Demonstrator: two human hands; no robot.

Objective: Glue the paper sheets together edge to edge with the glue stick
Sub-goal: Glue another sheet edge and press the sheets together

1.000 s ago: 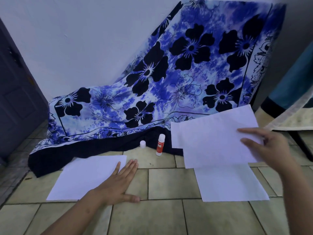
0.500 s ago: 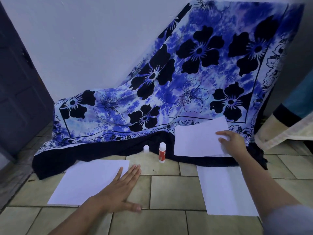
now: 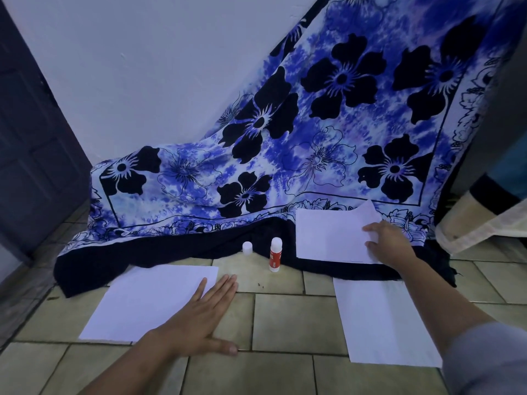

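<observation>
Three white paper sheets are in view. The left sheet (image 3: 148, 300) lies flat on the tiled floor, and my left hand (image 3: 199, 317) presses flat on its right part, fingers straight. A second sheet (image 3: 379, 323) lies on the floor at the right, partly under my right forearm. The far sheet (image 3: 328, 235) rests on the dark hem of the cloth; my right hand (image 3: 390, 240) holds its right edge, where the corner curls up. A red and white glue stick (image 3: 275, 258) stands upright between the sheets, with its white cap (image 3: 247, 248) beside it.
A blue flowered cloth (image 3: 328, 124) hangs down the white wall and spreads onto the beige tiled floor (image 3: 285, 317). A dark door (image 3: 31, 152) stands at the left. A cushion or mattress edge (image 3: 479, 220) sits at the far right.
My right hand carried the far sheet away from me and set it on the cloth's hem. The view tilted slightly upward. My left hand stayed flat on the left sheet.
</observation>
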